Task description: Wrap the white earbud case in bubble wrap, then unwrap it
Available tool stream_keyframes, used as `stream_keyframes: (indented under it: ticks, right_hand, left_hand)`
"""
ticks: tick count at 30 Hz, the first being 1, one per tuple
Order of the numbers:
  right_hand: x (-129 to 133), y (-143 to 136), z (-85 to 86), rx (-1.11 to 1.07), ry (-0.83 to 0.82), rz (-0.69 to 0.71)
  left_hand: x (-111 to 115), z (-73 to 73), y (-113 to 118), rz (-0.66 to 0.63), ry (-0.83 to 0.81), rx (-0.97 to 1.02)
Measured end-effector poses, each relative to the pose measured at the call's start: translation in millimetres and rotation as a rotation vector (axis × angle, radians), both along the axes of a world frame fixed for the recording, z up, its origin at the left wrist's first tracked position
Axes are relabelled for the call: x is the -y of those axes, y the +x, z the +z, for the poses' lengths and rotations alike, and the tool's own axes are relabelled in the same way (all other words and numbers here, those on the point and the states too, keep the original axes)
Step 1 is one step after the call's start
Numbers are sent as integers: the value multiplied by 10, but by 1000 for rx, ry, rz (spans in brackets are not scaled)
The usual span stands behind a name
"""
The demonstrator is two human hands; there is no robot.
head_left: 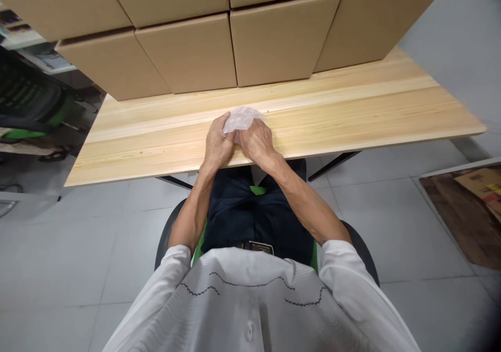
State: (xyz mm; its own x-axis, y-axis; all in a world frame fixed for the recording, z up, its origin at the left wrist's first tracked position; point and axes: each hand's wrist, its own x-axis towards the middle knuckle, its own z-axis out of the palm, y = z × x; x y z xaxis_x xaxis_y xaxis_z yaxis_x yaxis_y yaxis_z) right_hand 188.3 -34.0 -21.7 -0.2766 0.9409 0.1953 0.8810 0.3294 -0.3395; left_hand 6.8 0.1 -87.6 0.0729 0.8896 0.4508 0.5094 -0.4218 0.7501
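A crumpled sheet of thin, whitish, translucent wrapping [243,117] is between my two hands, just above the near part of the wooden table [344,112]. My left hand [218,142] grips its left edge, with the thumb toward the middle. On the other side, my right hand [256,139] is closed on the wrapping, its fingers curled under and mostly out of sight. The two hands nearly touch. Whether anything lies inside the wrapping is hidden.
Stacked cardboard boxes [188,57] stand along the table's far side like a wall. A black and green chair [31,96] is at the far left. On the floor at right lies a brown board with flattened cardboard [483,185].
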Motion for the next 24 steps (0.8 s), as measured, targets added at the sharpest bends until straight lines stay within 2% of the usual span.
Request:
stream_keyframes:
  ticks: [9, 24]
  right_hand:
    - [0, 72, -108, -33, 39, 31]
    - [-82, 289, -294, -113, 176, 33]
  left_hand:
    - [-71, -107, -14, -43, 20, -101]
    - [-68, -27, 22, -68, 18, -243]
